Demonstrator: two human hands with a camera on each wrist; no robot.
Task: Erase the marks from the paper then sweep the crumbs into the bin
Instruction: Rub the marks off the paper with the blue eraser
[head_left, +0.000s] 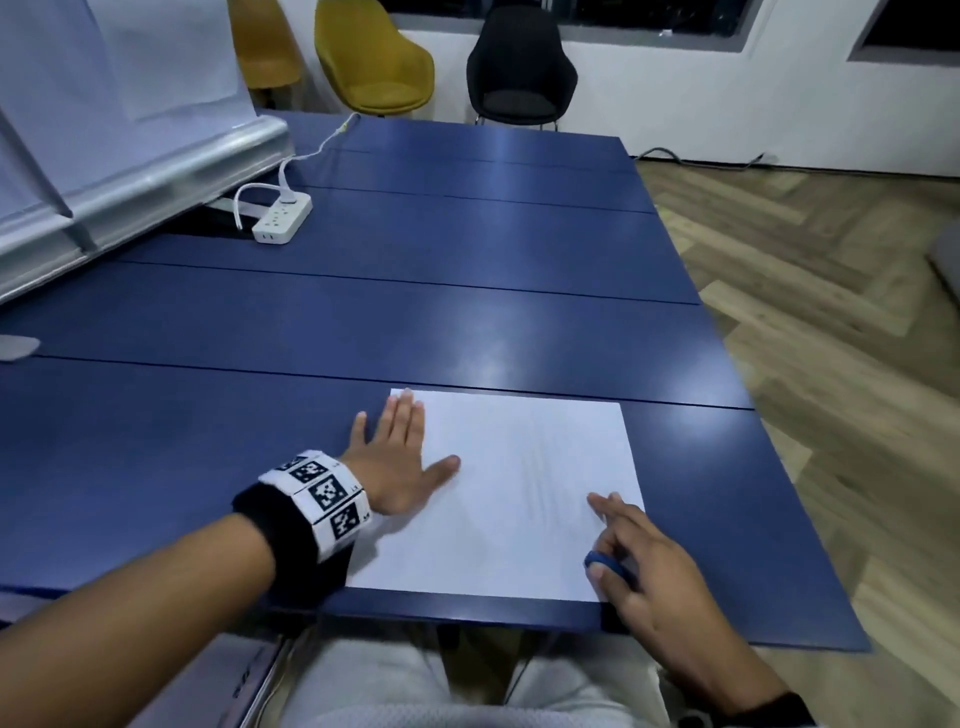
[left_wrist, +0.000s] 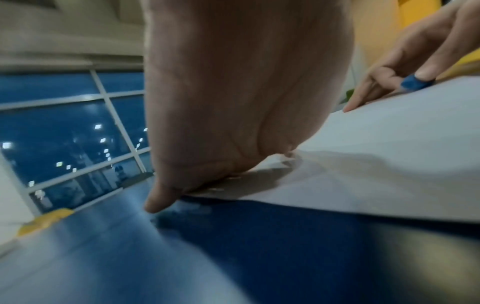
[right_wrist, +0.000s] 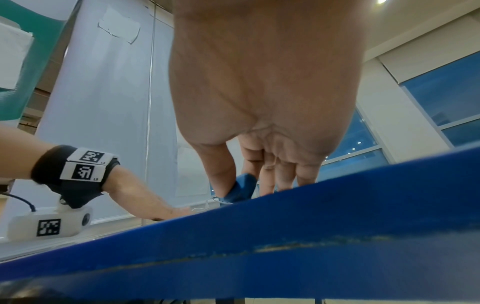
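Note:
A white sheet of paper (head_left: 519, 493) lies on the blue table (head_left: 415, 312) near its front edge. My left hand (head_left: 400, 457) lies flat with straight fingers on the paper's left edge, pressing it down. My right hand (head_left: 631, 553) sits at the paper's lower right corner and pinches a small blue eraser (head_left: 605, 564) between thumb and fingers, its other fingers stretched out over the sheet. The eraser (right_wrist: 240, 188) shows blue under the thumb in the right wrist view, and the same eraser (left_wrist: 413, 83) appears at the far right of the left wrist view. I see no clear marks or crumbs.
A white power strip (head_left: 283, 218) with a cable lies at the back left of the table, beside a whiteboard stand (head_left: 130, 171). Yellow chairs (head_left: 374, 57) and a black chair (head_left: 519, 67) stand behind the table. Wooden floor (head_left: 831, 312) lies to the right. No bin is in view.

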